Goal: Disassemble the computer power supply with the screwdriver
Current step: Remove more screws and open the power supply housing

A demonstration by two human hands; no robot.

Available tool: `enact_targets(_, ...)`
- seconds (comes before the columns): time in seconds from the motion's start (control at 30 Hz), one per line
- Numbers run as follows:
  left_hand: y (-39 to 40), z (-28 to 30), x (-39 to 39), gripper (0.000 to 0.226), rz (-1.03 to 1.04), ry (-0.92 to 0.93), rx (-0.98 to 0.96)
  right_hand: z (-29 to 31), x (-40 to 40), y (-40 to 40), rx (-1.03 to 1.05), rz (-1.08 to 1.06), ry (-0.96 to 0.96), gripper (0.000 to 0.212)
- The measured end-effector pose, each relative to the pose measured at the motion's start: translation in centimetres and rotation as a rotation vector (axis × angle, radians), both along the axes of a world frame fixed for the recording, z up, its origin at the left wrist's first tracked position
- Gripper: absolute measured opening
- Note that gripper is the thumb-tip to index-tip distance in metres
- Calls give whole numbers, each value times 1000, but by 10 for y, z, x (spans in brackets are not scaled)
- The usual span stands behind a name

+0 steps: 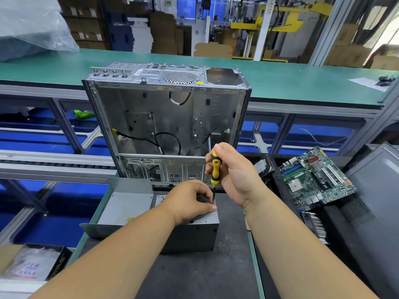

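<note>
On the counter (233, 266) before an emptied computer case (166, 117), the left hand (190, 201) curled over the power supply (190, 234) to steady it while the right hand (233, 171) gripped the screwdriver (215, 169) upright at its corner.

An electronics dismantling workshop inside a warehouse: green-matted worktop (280, 83) lines, stacked cardboard boxes (86, 24) at 11 o'clock, a stripped computer case (164, 117), a loose motherboard (317, 178) at 3 o'clock.
</note>
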State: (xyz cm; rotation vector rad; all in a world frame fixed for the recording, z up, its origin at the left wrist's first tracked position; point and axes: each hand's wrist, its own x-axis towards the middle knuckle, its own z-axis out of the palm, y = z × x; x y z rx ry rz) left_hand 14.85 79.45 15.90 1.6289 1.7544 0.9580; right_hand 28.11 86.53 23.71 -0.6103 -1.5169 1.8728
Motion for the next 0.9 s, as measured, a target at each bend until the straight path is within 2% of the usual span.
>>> enact_targets(0.13,-1,0,-1,19,-3,17,5,1,-2,-4,-24,-21,14,25)
enact_targets(0.43,-2,-1,0,15,2,24,6,1,-11,-8,-120,-55,30,52)
enact_targets(0.5,-1,-1,-1,15,1,24,5,-2,-11,-8,-121,-38,58,49)
enact_targets(0.63,0,-2,-1,15,2,18,11,-7,-6,-5,-25,-61,54,26)
enact_targets(0.9,-1,-1,-1,18,10,25,13,-3,6,6,-118,-101,18,26)
